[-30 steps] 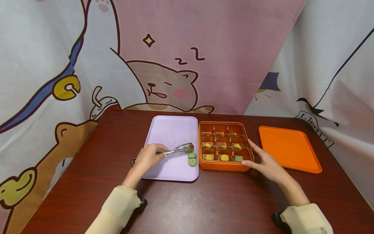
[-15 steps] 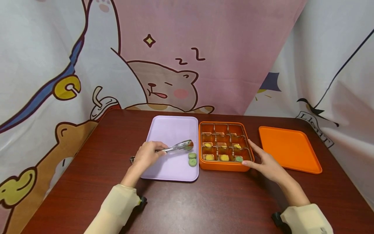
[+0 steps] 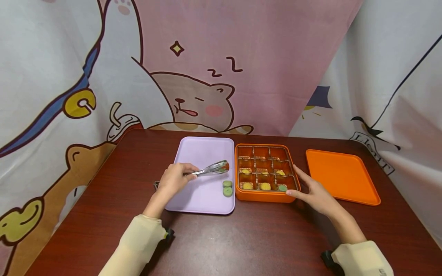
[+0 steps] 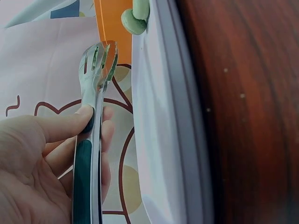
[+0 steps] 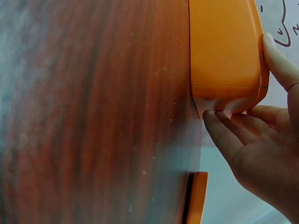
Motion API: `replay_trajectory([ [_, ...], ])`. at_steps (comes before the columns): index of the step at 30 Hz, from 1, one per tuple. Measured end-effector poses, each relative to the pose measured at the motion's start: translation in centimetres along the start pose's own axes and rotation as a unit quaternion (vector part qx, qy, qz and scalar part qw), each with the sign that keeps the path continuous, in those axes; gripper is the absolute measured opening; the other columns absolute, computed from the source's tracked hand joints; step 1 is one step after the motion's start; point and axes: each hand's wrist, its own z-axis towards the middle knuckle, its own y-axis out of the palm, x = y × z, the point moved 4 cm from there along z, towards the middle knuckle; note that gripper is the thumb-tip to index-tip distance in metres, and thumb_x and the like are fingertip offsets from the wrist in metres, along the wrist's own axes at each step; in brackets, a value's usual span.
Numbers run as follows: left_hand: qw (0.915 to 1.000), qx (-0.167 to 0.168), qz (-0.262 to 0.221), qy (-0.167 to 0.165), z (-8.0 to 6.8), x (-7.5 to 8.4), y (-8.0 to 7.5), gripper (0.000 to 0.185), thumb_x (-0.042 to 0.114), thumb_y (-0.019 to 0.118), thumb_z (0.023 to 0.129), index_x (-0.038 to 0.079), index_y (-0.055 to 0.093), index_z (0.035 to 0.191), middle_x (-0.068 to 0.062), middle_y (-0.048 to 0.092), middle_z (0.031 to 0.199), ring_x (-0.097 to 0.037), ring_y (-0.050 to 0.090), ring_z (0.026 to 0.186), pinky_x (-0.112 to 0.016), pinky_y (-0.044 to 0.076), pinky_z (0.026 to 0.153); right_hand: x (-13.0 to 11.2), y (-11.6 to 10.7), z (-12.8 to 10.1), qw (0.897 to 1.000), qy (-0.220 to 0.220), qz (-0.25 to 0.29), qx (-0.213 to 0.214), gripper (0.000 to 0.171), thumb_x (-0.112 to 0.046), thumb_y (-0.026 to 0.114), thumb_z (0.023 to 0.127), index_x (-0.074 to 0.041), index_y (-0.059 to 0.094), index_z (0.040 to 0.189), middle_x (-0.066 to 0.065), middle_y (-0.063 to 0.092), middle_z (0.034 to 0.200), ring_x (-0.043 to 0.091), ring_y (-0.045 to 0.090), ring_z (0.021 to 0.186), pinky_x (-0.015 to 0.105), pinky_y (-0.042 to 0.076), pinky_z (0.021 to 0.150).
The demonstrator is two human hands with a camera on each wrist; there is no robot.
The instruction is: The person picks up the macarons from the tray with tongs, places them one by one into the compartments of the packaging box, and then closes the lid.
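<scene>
My left hand (image 3: 175, 178) grips metal tongs (image 3: 211, 169), squeezed nearly together and lifted over the lilac tray (image 3: 202, 153). Their tips (image 4: 98, 58) show a green tint, too small to tell apart. Two green round pieces (image 3: 227, 188) lie at the tray's near right edge, also visible in the left wrist view (image 4: 134, 19). An orange box (image 3: 264, 194) with several compartments holds yellow and green pieces. My right hand (image 3: 309, 191) rests flat against its near right corner, fingers (image 5: 229, 135) under the edge and thumb (image 5: 279, 56) along the side.
An orange lid (image 3: 342, 174) lies flat to the right of the box, its edge in the right wrist view (image 5: 198, 196). All of this stands on a dark wooden table (image 3: 248, 237), and cartoon-printed cloth hangs behind and at both sides.
The left hand raised the tongs off the tray and slightly away. A third green piece that lay under the tips is gone from the tray. The right hand stayed still.
</scene>
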Motion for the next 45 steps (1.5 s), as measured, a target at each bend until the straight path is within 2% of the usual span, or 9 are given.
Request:
replay_trajectory([
  [7, 1.0000, 0.003, -0.006, 0.005, 0.4, 0.5, -0.3, 0.018, 0.021, 0.074, 0.080, 0.023, 0.075, 0.097, 0.003, 0.073, 0.094, -0.018, 0.064, 0.082, -0.033, 0.043, 0.063, 0.0, 0.0, 0.0, 1.000, -0.004, -0.007, 0.000, 0.091, -0.038, 0.067, 0.086, -0.016, 0.009, 0.153, 0.024, 0.018, 0.153, 0.051, 0.022, 0.135, 0.070, 0.023, 0.097],
  [19, 0.9999, 0.002, -0.008, 0.012, 1.3, 1.0, -0.3, 0.018, 0.022, 0.074, 0.080, 0.023, 0.075, 0.099, 0.003, 0.073, 0.094, -0.017, 0.065, 0.085, -0.033, 0.044, 0.065, 0.1, 0.0, 0.0, 1.000, -0.004, -0.010, 0.001, 0.090, -0.039, 0.067, 0.086, -0.016, 0.010, 0.153, 0.023, 0.019, 0.153, 0.050, 0.023, 0.134, 0.070, 0.024, 0.096],
  [30, 0.9997, -0.002, -0.014, 0.021, 2.2, 2.2, -0.2, 0.019, 0.022, 0.073, 0.082, 0.023, 0.074, 0.101, 0.003, 0.073, 0.097, -0.016, 0.066, 0.091, -0.036, 0.047, 0.071, 0.1, 0.0, 0.1, 1.000, -0.002, -0.009, 0.001, 0.091, -0.039, 0.067, 0.086, -0.015, 0.010, 0.152, 0.023, 0.019, 0.153, 0.050, 0.022, 0.135, 0.070, 0.024, 0.097],
  [38, 0.9986, 0.023, -0.017, 0.045, 3.3, 3.0, 0.4, 0.019, 0.021, 0.072, 0.082, 0.022, 0.074, 0.101, 0.004, 0.073, 0.097, -0.015, 0.067, 0.093, -0.036, 0.048, 0.074, 0.2, 0.0, 0.1, 1.000, -0.001, -0.010, 0.002, 0.091, -0.039, 0.067, 0.086, -0.014, 0.010, 0.152, 0.024, 0.020, 0.153, 0.050, 0.023, 0.134, 0.069, 0.024, 0.097],
  [45, 0.9985, 0.043, -0.012, 0.034, 4.2, 3.7, 1.4, 0.021, 0.025, 0.073, 0.082, 0.027, 0.073, 0.102, 0.008, 0.073, 0.097, -0.016, 0.067, 0.090, -0.038, 0.047, 0.068, 0.2, 0.0, 0.1, 1.000, -0.002, -0.008, 0.002, 0.090, -0.038, 0.067, 0.086, -0.017, 0.010, 0.153, 0.023, 0.019, 0.153, 0.050, 0.023, 0.135, 0.070, 0.024, 0.097],
])
